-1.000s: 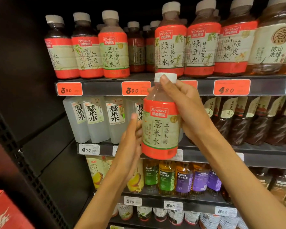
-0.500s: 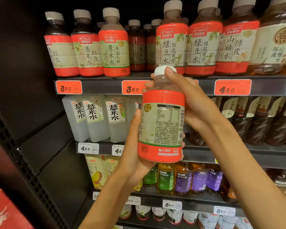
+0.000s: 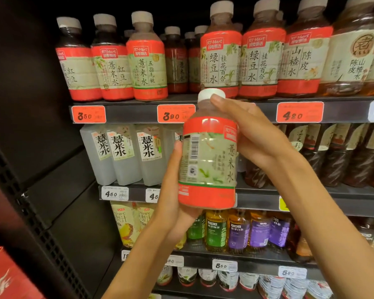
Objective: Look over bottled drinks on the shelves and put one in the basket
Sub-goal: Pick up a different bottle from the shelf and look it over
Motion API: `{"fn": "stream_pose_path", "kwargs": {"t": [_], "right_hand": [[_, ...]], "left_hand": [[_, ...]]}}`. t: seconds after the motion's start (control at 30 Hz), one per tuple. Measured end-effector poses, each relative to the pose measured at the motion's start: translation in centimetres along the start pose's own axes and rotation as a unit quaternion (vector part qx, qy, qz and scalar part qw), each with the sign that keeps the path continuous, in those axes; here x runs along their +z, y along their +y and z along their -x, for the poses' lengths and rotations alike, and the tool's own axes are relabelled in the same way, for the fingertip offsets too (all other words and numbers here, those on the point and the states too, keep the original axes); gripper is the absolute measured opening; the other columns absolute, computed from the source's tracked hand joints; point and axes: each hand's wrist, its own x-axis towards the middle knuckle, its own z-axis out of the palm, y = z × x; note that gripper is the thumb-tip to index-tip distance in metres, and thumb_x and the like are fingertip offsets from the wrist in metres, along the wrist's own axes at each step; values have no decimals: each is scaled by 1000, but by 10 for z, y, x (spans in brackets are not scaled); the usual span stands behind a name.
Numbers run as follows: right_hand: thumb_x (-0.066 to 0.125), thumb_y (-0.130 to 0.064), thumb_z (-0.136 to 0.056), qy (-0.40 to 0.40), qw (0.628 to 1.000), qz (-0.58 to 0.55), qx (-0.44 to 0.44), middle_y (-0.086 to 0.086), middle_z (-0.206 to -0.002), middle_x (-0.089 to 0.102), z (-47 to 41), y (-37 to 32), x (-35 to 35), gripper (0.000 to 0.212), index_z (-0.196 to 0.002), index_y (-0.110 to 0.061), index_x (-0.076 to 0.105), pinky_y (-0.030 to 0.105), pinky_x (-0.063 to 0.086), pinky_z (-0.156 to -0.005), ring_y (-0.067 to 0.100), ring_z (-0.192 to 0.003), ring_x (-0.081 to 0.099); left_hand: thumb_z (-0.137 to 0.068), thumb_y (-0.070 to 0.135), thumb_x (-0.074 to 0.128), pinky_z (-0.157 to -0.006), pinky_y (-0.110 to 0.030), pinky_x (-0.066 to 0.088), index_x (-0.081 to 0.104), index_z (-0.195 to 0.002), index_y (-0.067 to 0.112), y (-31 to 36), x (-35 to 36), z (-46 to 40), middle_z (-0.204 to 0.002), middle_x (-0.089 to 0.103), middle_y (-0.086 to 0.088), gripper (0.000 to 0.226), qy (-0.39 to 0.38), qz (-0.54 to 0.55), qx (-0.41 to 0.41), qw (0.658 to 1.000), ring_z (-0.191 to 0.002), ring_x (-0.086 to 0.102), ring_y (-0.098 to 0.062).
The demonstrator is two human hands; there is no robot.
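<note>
The bottle (image 3: 207, 152), red-and-cream label and white cap, is held upright in both hands in front of the shelves, its barcode side turned left. The left hand (image 3: 173, 203) cups its base from below and the left, fingers curled round the bottom. The right hand (image 3: 253, 137) grips the shoulder and neck from the right, fingers wrapped behind, thumb by the cap. A red carton (image 3: 7, 275) sits near left. Behind, the bottle covers part of the orange price tags (image 3: 175, 113) on the top shelf (image 3: 130, 114), where matching bottles (image 3: 147, 59) stand. Clear square bottles (image 3: 117, 154) line the shelf below; green and purple tea bottles (image 3: 238, 231) lower still.
</note>
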Motion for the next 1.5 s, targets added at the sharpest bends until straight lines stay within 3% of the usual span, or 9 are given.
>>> {"fn": "stream_pose_path", "kwargs": {"t": [0.1, 0.2, 0.33, 0.43, 0.7, 0.83, 0.97, 1.17, 1.5], "right_hand": [[61, -37, -77, -36, 993, -81, 84, 12, -98, 64, -1, 5, 1, 38, -102, -9, 64, 33, 49, -86, 23, -89, 61], [65, -35, -74, -19, 991, -104, 81, 12, -89, 66, -1, 3, 2, 29, -87, -10, 67, 32, 55, -77, 23, -81, 65], [68, -31, -81, 33, 999, 36, 22, 15, -90, 74, -2, -3, -2, 18, -78, -13, 68, 31, 57, -72, 20, -75, 70], [64, -32, -89, 28, 995, 87, 48, 19, -99, 73, -4, -3, -2, 21, -78, -15, 67, 35, 57, -79, 23, -80, 69], [60, -35, -91, 8, 990, -45, 130, 3, -76, 66, 5, 13, 0, 18, -84, -18, 64, 31, 54, -77, 16, -73, 63], [61, -35, -90, 20, 980, -91, 174, 4, -76, 65, 8, 24, 3, 18, -90, -17, 60, 30, 57, -71, 17, -70, 64], [57, -27, -93, 41, 963, -135, 229, 7, -63, 67, 6, 39, 2, 37, -62, -13, 72, 28, 58, -56, 16, -55, 67], [50, -22, -95, 49, 951, -140, 272, 15, -82, 67, 6, 52, 4, 32, -81, -3, 71, 30, 59, -58, 22, -68, 67], [60, -27, -91, -2, 998, -12, 55, 2, -73, 68, 17, 18, 26, 17, -81, -16, 66, 24, 53, -65, 13, -66, 63]], "left_hand": [[-86, 69, 41, -73, -43, 58, 65, -122, 6, -2, 6, 2, -105, 67, -24, 77, -48, 77, -75, 993, -87, 69, -32], [-86, 68, 38, -85, -46, 57, 61, -128, 10, -4, 3, 2, -112, 67, -23, 75, -21, 31, -74, 997, -98, 68, -34], [-84, 69, 38, -93, -42, 54, 55, -131, 28, 4, 2, 6, -121, 68, -3, 65, 27, -133, 6, 991, -114, 64, -20], [-75, 62, 57, -85, -31, 57, 72, -103, 39, 0, 11, 11, -113, 72, 2, 39, 20, -152, -9, 988, -107, 68, -15], [-78, 57, 61, -74, -47, 58, 53, -133, 6, 9, 15, 22, -115, 66, -23, 76, -3, 78, -105, 991, -94, 69, -37], [-64, 54, 70, -72, -56, 57, 59, -119, -13, 17, 16, 30, -103, 63, -34, 87, -21, 205, -200, 958, -84, 68, -47], [-65, 54, 69, -74, -63, 53, 58, -115, -17, 17, 13, 33, -106, 61, -41, 87, 13, 210, -227, 951, -88, 66, -54], [-66, 47, 73, -76, -65, 51, 48, -129, -10, 15, 9, 35, -113, 59, -41, 88, 41, 246, -239, 939, -91, 64, -57], [-56, 57, 81, -76, -49, 57, 60, -127, 2, 11, 5, 32, -119, 62, -28, 92, -5, 170, -145, 975, -95, 66, -41]]}}
